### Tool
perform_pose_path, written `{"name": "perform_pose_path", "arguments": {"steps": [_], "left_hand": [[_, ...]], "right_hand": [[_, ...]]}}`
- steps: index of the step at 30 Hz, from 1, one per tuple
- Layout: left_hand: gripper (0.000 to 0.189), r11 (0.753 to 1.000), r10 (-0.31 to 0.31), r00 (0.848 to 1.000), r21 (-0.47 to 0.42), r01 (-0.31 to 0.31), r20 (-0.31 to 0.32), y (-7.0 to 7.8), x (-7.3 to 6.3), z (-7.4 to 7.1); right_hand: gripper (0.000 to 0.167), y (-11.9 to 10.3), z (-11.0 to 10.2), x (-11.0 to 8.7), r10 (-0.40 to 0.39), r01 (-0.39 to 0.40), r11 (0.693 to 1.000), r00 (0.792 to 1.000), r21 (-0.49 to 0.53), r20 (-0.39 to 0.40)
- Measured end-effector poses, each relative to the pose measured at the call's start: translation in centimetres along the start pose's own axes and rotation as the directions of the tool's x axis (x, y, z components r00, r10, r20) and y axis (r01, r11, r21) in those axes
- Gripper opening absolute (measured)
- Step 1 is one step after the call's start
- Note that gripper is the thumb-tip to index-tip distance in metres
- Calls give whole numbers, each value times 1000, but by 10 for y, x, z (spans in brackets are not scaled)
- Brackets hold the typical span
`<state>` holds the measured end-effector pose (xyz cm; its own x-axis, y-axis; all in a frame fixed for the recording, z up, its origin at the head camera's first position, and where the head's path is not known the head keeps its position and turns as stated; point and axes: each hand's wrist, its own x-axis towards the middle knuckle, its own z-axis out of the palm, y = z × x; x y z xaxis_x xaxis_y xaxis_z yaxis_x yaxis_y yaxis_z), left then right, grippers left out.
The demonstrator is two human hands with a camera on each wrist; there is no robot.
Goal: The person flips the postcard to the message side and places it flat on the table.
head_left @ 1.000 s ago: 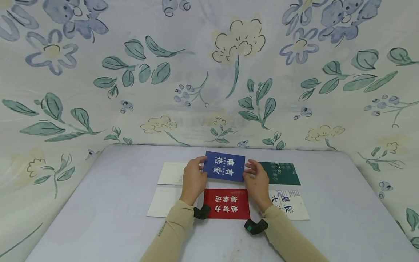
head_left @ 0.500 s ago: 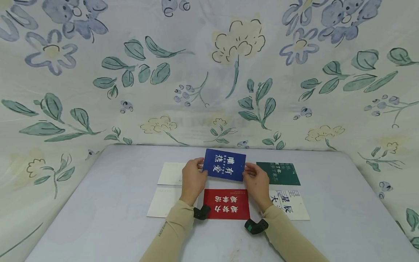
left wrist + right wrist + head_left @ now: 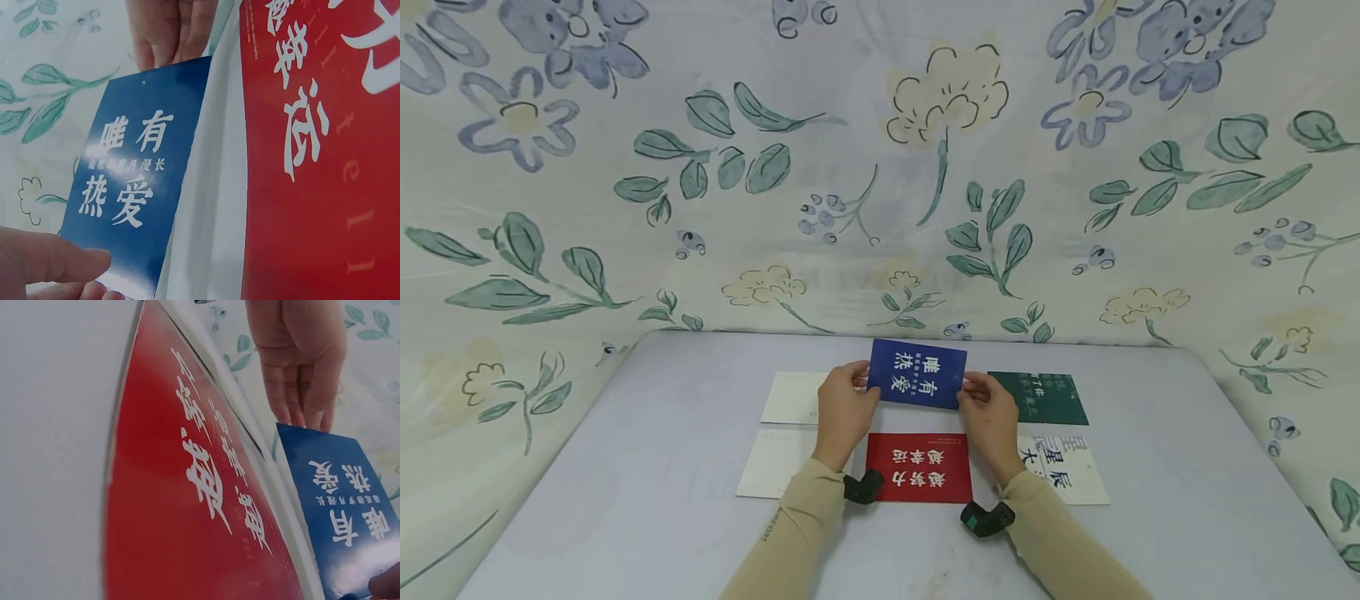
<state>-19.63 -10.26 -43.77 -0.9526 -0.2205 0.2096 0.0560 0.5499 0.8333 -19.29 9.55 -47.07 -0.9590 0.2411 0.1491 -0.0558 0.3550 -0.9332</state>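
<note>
A blue card (image 3: 917, 373) with white characters is raised above the table, tilted toward the head camera. My left hand (image 3: 844, 410) pinches its left edge, thumb on the printed face and fingers behind. On the opposite edge my right hand (image 3: 988, 417) holds it the same way. In the left wrist view the blue card (image 3: 134, 169) shows its print, with the left thumb (image 3: 81, 265) on one end. A red card (image 3: 919, 468) with white characters lies on the table just below, between my forearms; it looms large in both wrist views.
To the right lie a dark green card (image 3: 1045, 398) and a white card with blue characters (image 3: 1063, 471), partly behind the right hand. Two pale cards, one at the back (image 3: 790, 398) and one in front (image 3: 771, 462), lie left. A floral cloth (image 3: 880, 167) hangs behind the table.
The blue card has risen slightly and shifted a little to the right, still held by both hands. The cards on the table have stayed put.
</note>
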Motion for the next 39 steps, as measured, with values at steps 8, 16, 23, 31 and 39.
{"name": "perform_pose_path", "arguments": {"steps": [8, 16, 23, 31, 39], "left_hand": [[38, 1000, 20, 1000, -10, -20, -1, 1, -1, -1], [37, 1000, 18, 1000, -5, -18, -2, 2, -1, -2], [34, 1000, 10, 1000, -5, -10, -14, 4, -1, -3], [32, 1000, 14, 1000, -7, -14, -22, 3, 0, -2], [31, 1000, 8, 1000, -13, -8, -25, 4, -1, -2]], "right_hand": [[32, -2, 1, -1, 4, -4, 1000, 1000, 18, -3], [32, -3, 1, -2, 5, -5, 1000, 1000, 27, -11], [32, -3, 1, -1, 10, -10, 999, 1000, 44, -6], [34, -2, 1, 0, 15, -15, 999, 1000, 53, -6], [32, -1, 1, -1, -3, 4, 998, 1000, 56, -11]]}}
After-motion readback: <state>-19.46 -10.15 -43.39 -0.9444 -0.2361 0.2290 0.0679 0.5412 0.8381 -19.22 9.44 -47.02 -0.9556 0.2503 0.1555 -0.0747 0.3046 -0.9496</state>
